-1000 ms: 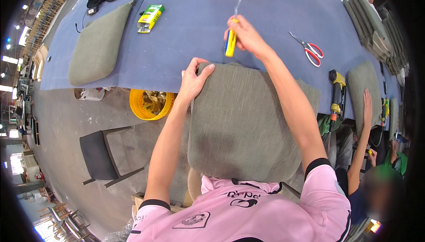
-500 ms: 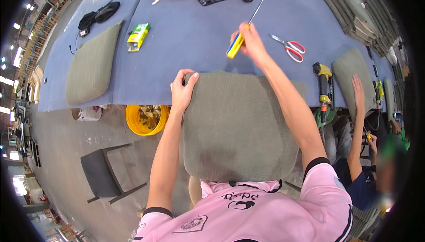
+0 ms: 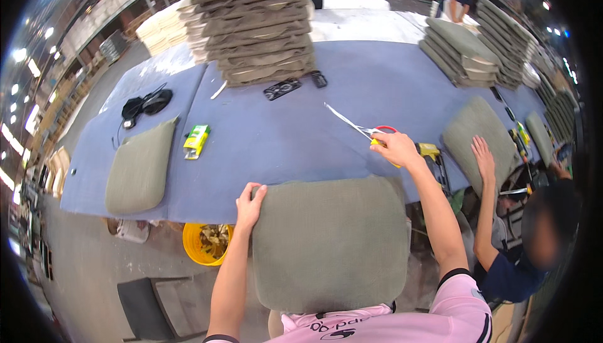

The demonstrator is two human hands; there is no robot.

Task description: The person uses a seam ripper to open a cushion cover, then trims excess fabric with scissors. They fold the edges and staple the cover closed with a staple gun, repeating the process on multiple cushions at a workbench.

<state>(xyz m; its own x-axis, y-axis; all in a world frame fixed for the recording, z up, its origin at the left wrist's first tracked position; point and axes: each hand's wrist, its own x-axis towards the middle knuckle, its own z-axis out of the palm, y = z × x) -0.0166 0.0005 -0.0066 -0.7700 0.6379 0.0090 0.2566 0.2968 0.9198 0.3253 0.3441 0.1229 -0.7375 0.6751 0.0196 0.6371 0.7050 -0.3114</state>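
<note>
A grey-green upholstered seat pad [image 3: 330,242] lies across the table's near edge and reaches back to my body. My left hand [image 3: 250,205] is closed over its far left corner, thumb on top. Beyond the pad's far right corner, my right hand [image 3: 399,150] is wrapped round a screwdriver with a yellow handle [image 3: 377,143]; its long shaft points away and to the left. Red-handled scissors [image 3: 386,129] lie on the table right by that hand, partly covered by it. Motion blurs the screwdriver's shaft.
Stacked pads [image 3: 260,29] stand at the back of the blue table [image 3: 270,136], near a black phone [image 3: 282,89]. Left are another pad [image 3: 139,176] and a green-yellow packet [image 3: 196,141]. A yellow nail gun [image 3: 429,151] and a co-worker's hand [image 3: 483,156] on a pad are right. A yellow bucket [image 3: 195,252] sits below.
My right hand has carried the screwdriver rightward to the scissors, and its shaft now tilts left. My left hand stays on the pad's corner. The view has tipped up, showing more background.
</note>
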